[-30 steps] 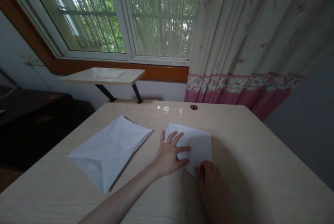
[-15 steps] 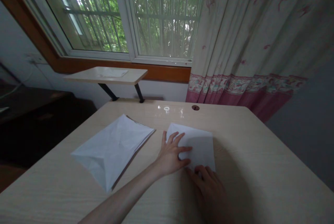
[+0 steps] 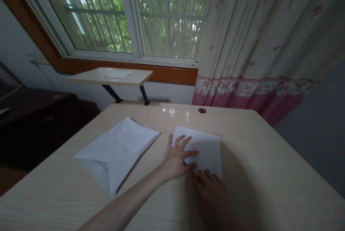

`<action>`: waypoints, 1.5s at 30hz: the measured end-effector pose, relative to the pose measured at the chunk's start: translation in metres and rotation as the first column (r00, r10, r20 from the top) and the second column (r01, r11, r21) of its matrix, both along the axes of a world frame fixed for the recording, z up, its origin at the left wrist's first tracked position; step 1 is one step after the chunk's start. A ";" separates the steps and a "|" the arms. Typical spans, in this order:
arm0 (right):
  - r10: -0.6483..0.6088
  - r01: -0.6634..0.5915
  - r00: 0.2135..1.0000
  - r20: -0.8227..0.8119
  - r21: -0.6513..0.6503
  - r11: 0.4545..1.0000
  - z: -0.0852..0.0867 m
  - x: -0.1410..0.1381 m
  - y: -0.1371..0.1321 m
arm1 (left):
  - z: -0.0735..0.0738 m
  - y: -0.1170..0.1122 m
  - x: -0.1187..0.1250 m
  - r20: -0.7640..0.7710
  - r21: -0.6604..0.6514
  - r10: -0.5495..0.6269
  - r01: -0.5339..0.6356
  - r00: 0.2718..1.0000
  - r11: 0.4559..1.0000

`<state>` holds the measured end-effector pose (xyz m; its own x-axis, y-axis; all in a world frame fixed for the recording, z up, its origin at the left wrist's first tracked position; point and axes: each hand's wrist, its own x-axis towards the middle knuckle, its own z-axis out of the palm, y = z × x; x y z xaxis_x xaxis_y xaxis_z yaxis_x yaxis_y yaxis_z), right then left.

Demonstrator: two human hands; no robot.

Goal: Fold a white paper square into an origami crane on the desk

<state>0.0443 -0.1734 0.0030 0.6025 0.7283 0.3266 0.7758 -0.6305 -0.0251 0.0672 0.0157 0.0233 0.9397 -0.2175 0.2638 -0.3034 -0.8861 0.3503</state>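
A white sheet of paper [image 3: 207, 148] lies on the desk in front of me. My left hand [image 3: 178, 159] is open, its spread fingers resting flat on the left part of the sheet. At the sheet's near edge is my right hand [image 3: 212, 191], closed with the fingers curled and pressed together on the paper. Its fingertips are partly hidden in shadow, close to my left thumb. To the left lies a stack of creased white paper [image 3: 118, 152], touched by neither hand.
Both papers lie on a pale wooden desk [image 3: 269, 166]. A small raised shelf [image 3: 140, 76] with a white paper on it stands at the back left on dark legs. A round cable hole [image 3: 202, 110] is near the back edge. Behind hang a curtain [image 3: 242, 44] and a barred window [image 3: 167, 19].
My right hand has shifted slightly along the near edge of the sheet, its fingers more drawn together. My left hand and the papers have stayed put.
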 end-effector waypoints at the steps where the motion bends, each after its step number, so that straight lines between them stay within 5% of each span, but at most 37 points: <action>1: -0.002 0.001 1.000 -0.029 -0.005 1.000 0.001 0.001 -0.001 | 0.000 0.000 0.000 0.002 0.001 -0.004 0.004 1.000 1.000; 8: -0.011 0.010 0.992 -0.122 -0.014 1.000 0.007 0.002 -0.014 | -0.001 0.001 0.000 0.025 0.015 -0.017 0.016 1.000 1.000; 18: 0.043 -0.039 0.984 -0.171 0.026 0.999 -0.006 0.001 -0.042 | 0.005 -0.002 -0.006 0.138 0.068 -0.024 0.015 0.990 0.998; 24: 0.055 -0.048 0.970 -0.236 0.033 0.998 -0.005 0.000 -0.047 | 0.013 -0.007 -0.011 0.131 0.062 -0.123 0.116 0.984 0.991; 33: 0.135 -0.055 0.938 -0.319 0.248 0.967 -0.006 0.002 -0.055 | 0.009 -0.005 -0.010 0.110 0.035 -0.158 0.155 0.981 0.987; 40: 0.003 0.136 0.943 -0.332 0.395 0.908 -0.007 0.005 -0.050 | 0.007 -0.001 -0.006 0.085 0.022 -0.171 0.170 0.982 0.985; 45: -0.096 0.233 0.882 -0.461 0.249 0.940 0.005 0.013 -0.032 | 0.004 -0.001 -0.005 0.083 0.018 -0.161 0.160 0.983 0.987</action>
<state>0.0574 -0.2054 0.0080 0.8350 0.5194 0.1818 0.5269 -0.6593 -0.5364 0.0625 0.0150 0.0270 0.8669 -0.3672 0.3370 -0.4701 -0.8270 0.3083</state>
